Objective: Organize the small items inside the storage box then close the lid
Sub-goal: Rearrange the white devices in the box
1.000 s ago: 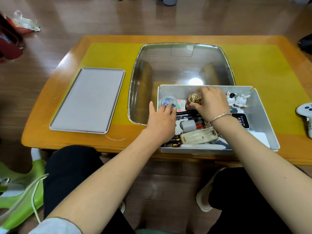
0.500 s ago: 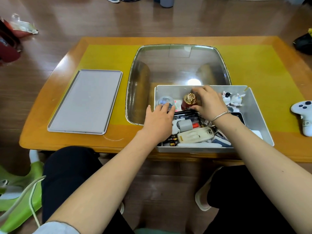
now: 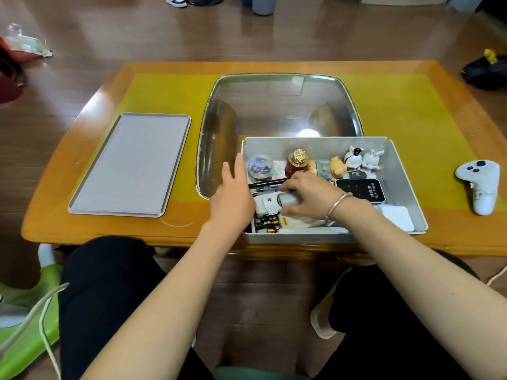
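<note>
Head view: grey rectangular storage box (image 3: 395,171) at counter's near edge, sorting unfinished. Right hand (image 3: 307,198) grips small grey cylinder (image 3: 288,200); left hand (image 3: 233,197) splayed, touching box's left wall. Flat grey lid (image 3: 129,165) lies off, near left edge.

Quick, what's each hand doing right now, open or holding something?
Left hand: open, fingers straight, at the box's left wall, holding nothing.
Right hand: fingers curled round a small grey block inside the box.
</note>
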